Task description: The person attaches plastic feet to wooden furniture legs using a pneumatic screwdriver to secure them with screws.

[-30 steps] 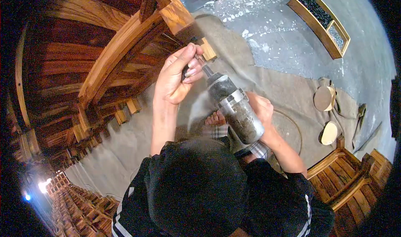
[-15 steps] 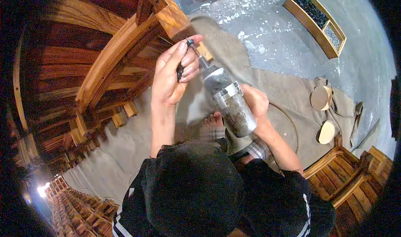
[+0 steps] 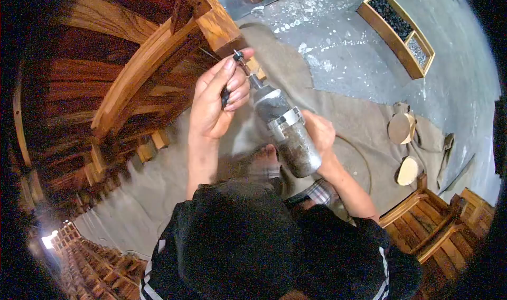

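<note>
My right hand (image 3: 320, 134) is wrapped round the body of a grey, worn power tool (image 3: 296, 147), whose narrow nose points up and left. A thin metal bit (image 3: 243, 61) with a dark collar lies between the thumb and index finger of my left hand (image 3: 222, 91), close to the tool's nose. Curled into the other fingers of that hand is a small black object (image 3: 225, 96), mostly hidden. Whether the bit sits in the nose cannot be made out.
Wooden furniture frames (image 3: 142, 62) rise at the left, with a post near my left hand. A divided wooden box (image 3: 388, 41) of dark and silvery small parts lies on the grey floor. Two round discs (image 3: 401, 128) rest on the cloth (image 3: 359, 110). Slatted wood (image 3: 433, 226) stands lower right.
The view has shifted slightly. Both hands keep their holds, and the bit and tool nose remain close together.
</note>
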Demonstrator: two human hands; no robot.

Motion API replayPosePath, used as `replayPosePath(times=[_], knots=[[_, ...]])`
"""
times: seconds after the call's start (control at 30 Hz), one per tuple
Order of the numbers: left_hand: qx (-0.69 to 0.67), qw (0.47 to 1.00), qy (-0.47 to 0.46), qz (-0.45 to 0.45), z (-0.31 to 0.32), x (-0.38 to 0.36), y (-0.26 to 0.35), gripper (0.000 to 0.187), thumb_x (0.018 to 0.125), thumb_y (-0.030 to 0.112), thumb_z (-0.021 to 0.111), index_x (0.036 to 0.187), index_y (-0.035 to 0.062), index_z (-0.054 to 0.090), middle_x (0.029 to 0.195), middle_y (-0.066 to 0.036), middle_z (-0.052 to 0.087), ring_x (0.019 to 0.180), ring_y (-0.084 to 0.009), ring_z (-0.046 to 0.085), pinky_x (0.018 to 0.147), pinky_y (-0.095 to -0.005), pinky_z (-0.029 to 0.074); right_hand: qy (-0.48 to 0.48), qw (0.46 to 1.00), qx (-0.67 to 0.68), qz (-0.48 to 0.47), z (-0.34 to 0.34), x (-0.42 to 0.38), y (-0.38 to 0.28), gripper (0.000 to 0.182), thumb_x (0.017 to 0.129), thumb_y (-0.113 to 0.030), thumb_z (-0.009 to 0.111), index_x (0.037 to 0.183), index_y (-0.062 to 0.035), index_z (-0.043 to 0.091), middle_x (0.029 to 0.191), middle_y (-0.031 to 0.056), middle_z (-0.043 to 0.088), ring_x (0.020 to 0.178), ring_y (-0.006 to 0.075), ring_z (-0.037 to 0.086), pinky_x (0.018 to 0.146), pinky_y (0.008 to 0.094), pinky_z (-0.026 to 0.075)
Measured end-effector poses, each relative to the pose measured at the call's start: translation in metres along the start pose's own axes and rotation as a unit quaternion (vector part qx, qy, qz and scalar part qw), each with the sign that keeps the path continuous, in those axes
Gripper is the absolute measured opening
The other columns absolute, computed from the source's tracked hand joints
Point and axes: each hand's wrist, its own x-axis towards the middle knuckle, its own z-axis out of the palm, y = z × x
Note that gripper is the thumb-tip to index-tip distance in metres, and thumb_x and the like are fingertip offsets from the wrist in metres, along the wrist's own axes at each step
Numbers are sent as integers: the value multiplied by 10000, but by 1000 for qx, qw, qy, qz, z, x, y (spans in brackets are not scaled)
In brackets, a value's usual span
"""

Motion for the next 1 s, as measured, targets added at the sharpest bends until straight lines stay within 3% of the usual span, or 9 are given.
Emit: replayPosePath(times=[0.17,0.2,0.3,0.43,0.63,0.73,0.8,0.93,1.0], knots=[[58,995,66,-47,-23,-25,-19,268,941,204,491,1098,-2,559,631,31,461,518,-33,387,422,-190,308,-27,1000,12,-5,0,-4,1,369,558,-170,698,841,24,559,715,121,566,547,269,546,500,351,420],[68,992,87,-65,-32,-31,-26,242,934,213,502,1052,20,590,637,22,497,526,-42,417,436,-198,330,-28,999,19,11,0,-3,0,385,578,-235,722,828,12,564,712,126,559,543,278,540,491,352,415],[120,965,206,-111,-45,-45,-47,240,930,230,510,975,24,624,653,19,516,549,-61,456,468,-181,353,-16,1000,21,11,1,1,-4,405,596,-303,739,813,-5,573,699,119,552,538,275,537,481,350,409],[70,960,198,-185,-53,-64,-47,235,911,203,518,977,7,630,717,-1,542,584,-87,486,509,-209,389,-58,997,-28,44,-2,1,-9,380,586,-175,716,900,5,603,800,135,634,642,280,616,570,328,486],[146,984,46,-90,-72,-76,-69,262,919,180,499,1069,-27,557,738,-34,548,615,-104,496,559,-225,408,-39,999,9,35,6,-7,4,300,590,-154,707,818,1,587,791,130,627,625,281,605,559,316,481],[105,979,119,-125,-72,-75,-80,270,931,197,503,1081,-24,543,744,-25,544,622,-103,493,583,-232,408,-22,1000,-8,16,13,-8,1,250,614,-137,663,786,17,565,732,145,577,594,304,572,532,360,453],[109,980,122,-117,-66,-74,-75,271,934,211,507,1068,-20,554,750,-15,540,631,-105,494,584,-235,408,15,1000,-11,-23,16,2,-2,233,625,-119,638,792,21,558,706,146,565,570,302,559,511,363,438],[153,977,111,-96,-64,-75,-69,264,927,218,524,1041,-15,578,745,10,523,641,-87,482,569,-224,401,-9,1000,-9,7,13,0,-7,228,622,-104,639,798,18,560,707,145,572,559,293,556,500,358,435],[90,981,119,-121,-66,-76,-67,264,920,217,536,1035,-14,588,738,19,514,629,-73,470,549,-214,385,16,1000,-6,-5,18,1,-4,221,621,-97,640,793,16,561,698,144,567,549,291,547,493,358,430]])
